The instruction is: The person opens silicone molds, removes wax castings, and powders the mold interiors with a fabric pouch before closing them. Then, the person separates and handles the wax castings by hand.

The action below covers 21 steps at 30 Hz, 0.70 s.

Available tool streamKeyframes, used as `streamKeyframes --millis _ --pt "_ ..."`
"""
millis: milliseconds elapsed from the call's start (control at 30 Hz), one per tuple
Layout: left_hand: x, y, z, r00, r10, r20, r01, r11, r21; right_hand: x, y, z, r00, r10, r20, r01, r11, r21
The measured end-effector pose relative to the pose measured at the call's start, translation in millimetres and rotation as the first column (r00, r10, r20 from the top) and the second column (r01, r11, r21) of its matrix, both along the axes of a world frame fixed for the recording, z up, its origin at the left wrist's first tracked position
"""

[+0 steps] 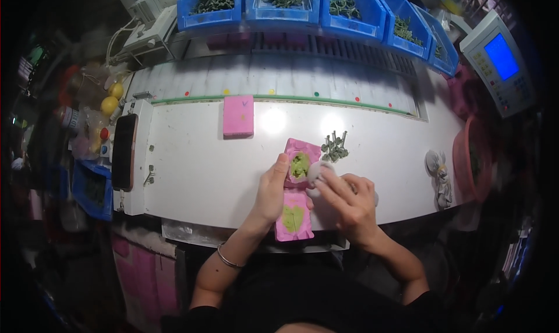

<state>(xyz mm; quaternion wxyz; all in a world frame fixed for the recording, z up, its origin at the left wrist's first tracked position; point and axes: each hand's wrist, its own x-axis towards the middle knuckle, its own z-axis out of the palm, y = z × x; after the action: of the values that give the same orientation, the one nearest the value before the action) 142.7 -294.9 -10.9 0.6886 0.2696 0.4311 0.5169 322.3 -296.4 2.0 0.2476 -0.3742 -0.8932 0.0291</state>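
My left hand (270, 187) is closed on an opened pink rubber mould (296, 146), its thumb along the left edge. Both mould halves have a yellow-green hollowed middle; the lower half (283, 233) hangs toward me past the table's front edge. In my right hand (354, 208) is a whitish, rounded cloth pad or pouch (319, 173), pinched in the fingers against the right side of the upper half. My fingers hide part of it. Just beyond lies a small cluster of dark green stemmed pieces (334, 148).
A closed pink block (239, 119) lies farther back on the white table (198, 176). Blue bins (283, 16) of green pieces line the back. A phone (124, 152) rests at left; a tied grey cloth bundle (441, 179), pink basin (467, 158) and control panel (499, 62) stand right.
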Motion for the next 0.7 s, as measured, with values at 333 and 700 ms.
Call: streamKeyframes --millis 333,700 --pt "15.0 -7.5 -2.1 0.985 -0.17 -0.009 0.171 0.985 0.012 -17.2 29.3 21.5 0.735 -0.399 -0.548 -0.156 0.688 -0.709" --pt "-4.7 -16.0 13.7 0.884 -0.452 0.118 0.449 0.892 0.054 -10.3 33.1 27.8 0.632 -0.518 -0.577 -0.517 0.272 -0.811"
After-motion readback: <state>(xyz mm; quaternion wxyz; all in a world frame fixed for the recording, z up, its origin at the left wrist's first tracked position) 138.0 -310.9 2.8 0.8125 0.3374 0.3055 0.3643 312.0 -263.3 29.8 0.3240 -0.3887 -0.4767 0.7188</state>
